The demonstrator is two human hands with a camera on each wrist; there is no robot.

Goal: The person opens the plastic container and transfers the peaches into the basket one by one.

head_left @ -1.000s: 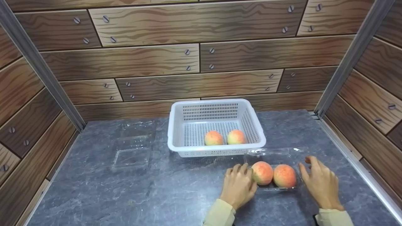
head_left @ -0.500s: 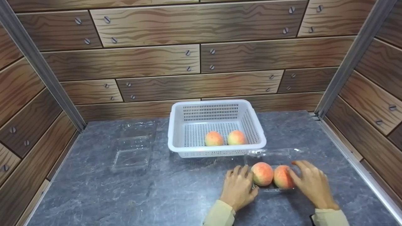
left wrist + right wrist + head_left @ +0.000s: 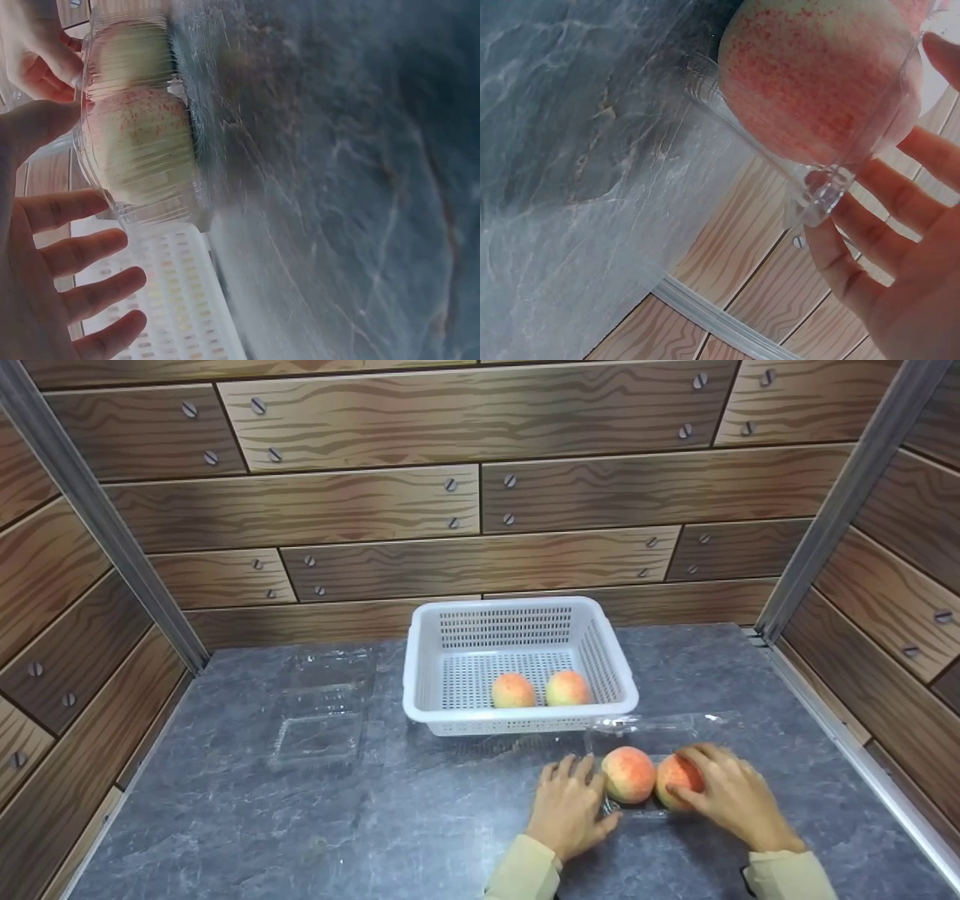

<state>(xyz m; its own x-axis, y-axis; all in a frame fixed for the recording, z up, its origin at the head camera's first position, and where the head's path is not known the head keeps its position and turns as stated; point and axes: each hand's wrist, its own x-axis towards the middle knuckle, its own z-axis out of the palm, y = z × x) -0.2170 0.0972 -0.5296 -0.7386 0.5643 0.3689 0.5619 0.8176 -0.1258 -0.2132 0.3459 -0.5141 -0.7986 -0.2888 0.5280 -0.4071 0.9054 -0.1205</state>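
Note:
Two red-yellow peaches, the left peach (image 3: 628, 775) and the right peach (image 3: 673, 781), sit side by side in a clear plastic clamshell box (image 3: 769, 169) whose lid (image 3: 660, 723) lies folded back. My left hand (image 3: 568, 808) is at the box's left end, fingers spread and thumb right at the rim, as the left wrist view shows. My right hand (image 3: 731, 795) grips the right peach from above, fingers on its far side and thumb on its near side. In the right wrist view its lower fingertips (image 3: 817, 225) reach the box's corner tab.
Behind the box stands a white perforated basket (image 3: 420, 660) holding two more peaches (image 3: 540, 690). Another clear clamshell box (image 3: 319, 735) lies opened on the left of the grey marbled table (image 3: 262, 825). Wood-patterned walls (image 3: 480, 495) enclose the back and sides.
My right hand has moved left from beside the box onto the right peach, its fingers now over it. The left hand stays at the box's left end with hardly any motion.

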